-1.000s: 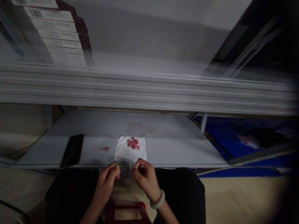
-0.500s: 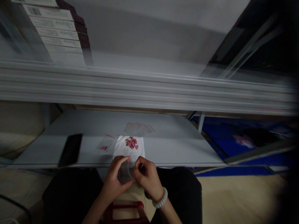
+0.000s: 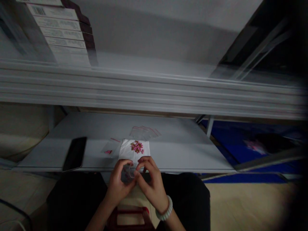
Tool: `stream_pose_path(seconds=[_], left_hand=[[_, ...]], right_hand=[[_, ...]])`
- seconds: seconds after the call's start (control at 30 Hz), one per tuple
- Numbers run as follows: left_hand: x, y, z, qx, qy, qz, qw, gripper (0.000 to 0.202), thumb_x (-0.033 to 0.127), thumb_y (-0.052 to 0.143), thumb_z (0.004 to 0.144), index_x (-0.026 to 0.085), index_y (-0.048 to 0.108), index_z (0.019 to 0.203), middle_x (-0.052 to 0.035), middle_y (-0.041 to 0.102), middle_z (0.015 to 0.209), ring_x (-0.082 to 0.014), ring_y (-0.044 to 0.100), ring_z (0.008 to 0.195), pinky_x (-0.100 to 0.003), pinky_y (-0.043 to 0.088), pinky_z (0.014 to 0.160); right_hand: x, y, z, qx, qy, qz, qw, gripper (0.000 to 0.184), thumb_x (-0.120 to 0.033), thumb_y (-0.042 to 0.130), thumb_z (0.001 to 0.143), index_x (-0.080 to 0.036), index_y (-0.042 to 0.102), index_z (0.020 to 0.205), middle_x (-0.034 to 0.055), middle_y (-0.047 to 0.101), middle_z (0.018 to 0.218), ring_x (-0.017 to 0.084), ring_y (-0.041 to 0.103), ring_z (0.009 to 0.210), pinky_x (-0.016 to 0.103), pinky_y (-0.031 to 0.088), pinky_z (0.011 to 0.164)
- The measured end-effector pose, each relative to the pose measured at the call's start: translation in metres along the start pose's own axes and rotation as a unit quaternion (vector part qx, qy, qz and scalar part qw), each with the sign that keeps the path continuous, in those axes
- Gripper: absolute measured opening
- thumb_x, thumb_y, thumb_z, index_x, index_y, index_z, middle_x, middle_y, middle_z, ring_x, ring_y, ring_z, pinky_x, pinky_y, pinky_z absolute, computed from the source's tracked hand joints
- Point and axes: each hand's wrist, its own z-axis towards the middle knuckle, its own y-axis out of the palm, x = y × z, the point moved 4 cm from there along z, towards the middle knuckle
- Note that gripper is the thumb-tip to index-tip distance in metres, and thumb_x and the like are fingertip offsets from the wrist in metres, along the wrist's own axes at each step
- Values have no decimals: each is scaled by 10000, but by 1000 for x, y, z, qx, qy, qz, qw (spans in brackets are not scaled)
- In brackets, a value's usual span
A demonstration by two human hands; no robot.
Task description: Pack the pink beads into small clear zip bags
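My left hand pinches a small clear zip-lock bag by its edges between thumb and fingers, just off the table's front edge. My right hand, with a pale bead bracelet at the wrist, is closed at the bag's other side, thumb and fingertips against its rim. Beyond both hands, a heap of pink-and-brown capsules lies on a white paper sheet. Left of the sheet rests another zip-lock bag with several capsules in it. Some flat zip-lock bags lie overlapping behind the heap.
A dark phone or tablet lies at the left of the grey table. Above hangs a ridged shelf edge, with stacked boxes at upper left. A red stool stands between the knees.
My right hand has shifted its fingers onto the rim of the bag, its pinch loosening into a wider curve. My left hand keeps its hold. The view has shifted slightly.
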Motion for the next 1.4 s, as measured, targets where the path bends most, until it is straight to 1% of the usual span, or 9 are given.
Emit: stream_pose_path(seconds=[0.07, 0.13, 0.43, 0.8, 0.97, 1.07, 1.17, 1.3, 1.4], left_hand=[[-3, 1, 1, 6, 0, 7, 1000, 373, 200, 630, 756, 227, 493, 1103, -49, 597, 999, -209, 602, 926, -341, 501, 809], [-6, 2, 1, 4, 6, 17, 1000, 374, 172, 613, 757, 227, 496, 1107, -54, 597, 1008, -212, 599, 940, -353, 497, 828], [-12, 3, 3, -2, 15, 26, 1000, 364, 162, 602, 756, 226, 509, 1102, -52, 621, 991, -207, 610, 929, -334, 503, 817], [-12, 9, 9, -10, 18, -25, 999, 420, 192, 641, 716, 226, 496, 1108, -44, 620, 994, -199, 617, 912, -322, 507, 801], [-23, 8, 9, 10, -21, -51, 998, 413, 240, 666, 727, 219, 501, 1105, -48, 614, 1000, -204, 609, 925, -330, 499, 823], [-34, 3, 18, 17, -25, -19, 999, 449, 276, 704, 706, 210, 506, 1103, -50, 619, 984, -208, 608, 910, -331, 495, 820], [-47, -1, 37, -19, -25, 69, 997, 477, 320, 720, 692, 215, 508, 1106, -45, 624, 990, -196, 602, 864, -323, 489, 799], [-59, 1, 65, -110, -49, 212, 970, 446, 364, 719, 680, 227, 534, 1063, -40, 626, 1015, -200, 606, 869, -314, 483, 784], [-60, 1, 80, -139, -55, 255, 955, 409, 349, 729, 664, 225, 567, 1019, -47, 636, 1000, -226, 611, 927, -319, 473, 795]], right_hand=[[-2, 1, -2, -16, -7, -34, 999, 60, -219, 652, 762, -193, 643, 815, 100, 522, 1163, 255, 498, 1112, 361, 409, 929], [-1, 3, -3, -30, 0, -50, 998, 35, -193, 651, 761, -197, 671, 790, 100, 499, 1242, 270, 464, 1184, 379, 385, 972], [16, 11, 1, -31, 36, 72, 996, 115, -101, 601, 768, -190, 662, 729, 69, 608, 1090, 203, 575, 1051, 328, 409, 940], [13, 7, 6, 0, 22, 64, 998, 112, -146, 626, 785, -183, 630, 679, 58, 634, 946, 187, 608, 931, 304, 445, 851], [14, -1, 7, 18, 12, 107, 994, 45, -235, 666, 791, -201, 676, 819, 74, 617, 1066, 214, 580, 1033, 328, 439, 900], [34, -8, 16, 61, 24, 198, 978, 177, -306, 546, 887, -208, 667, 970, 85, 633, 1109, 218, 578, 1070, 348, 442, 923], [72, -11, 36, 122, 58, 264, 955, 285, -368, 465, 918, -191, 674, 996, 89, 678, 1065, 228, 608, 1034, 376, 441, 939], [119, -7, 64, 190, 98, 201, 956, 351, -429, 496, 863, -155, 704, 933, 101, 708, 1002, 241, 615, 1001, 374, 435, 931], [134, -1, 77, 221, 105, 159, 957, 383, -439, 485, 847, -137, 709, 919, 110, 711, 990, 244, 612, 983, 372, 427, 916]])
